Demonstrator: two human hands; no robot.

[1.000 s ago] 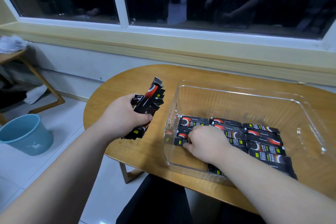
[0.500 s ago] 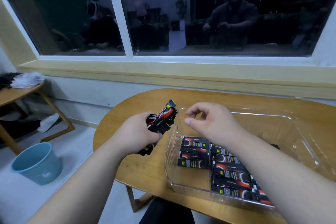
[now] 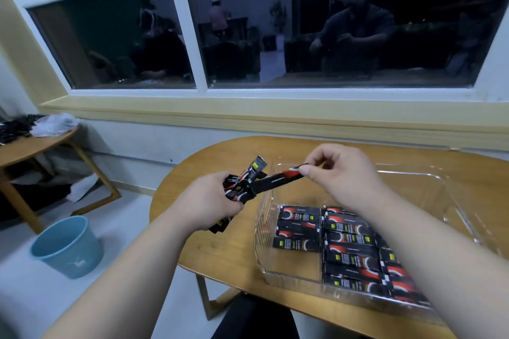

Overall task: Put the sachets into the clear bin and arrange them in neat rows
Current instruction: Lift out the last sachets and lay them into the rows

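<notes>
My left hand grips a bunch of black-and-red sachets just left of the clear bin, above the table. My right hand pinches the end of one sachet between thumb and forefinger, over the bin's left rim; that sachet's other end is still in the bunch. Inside the bin, several sachets lie flat in rows across the near half; my right forearm hides part of them.
The bin stands on an oval wooden table under a window sill. A blue bucket stands on the floor to the left. A second wooden table with white and black items is at far left.
My right hand lifted out of the bin, moved up to the bunch in my left hand and pinched one sachet. The camera tilted upward.
</notes>
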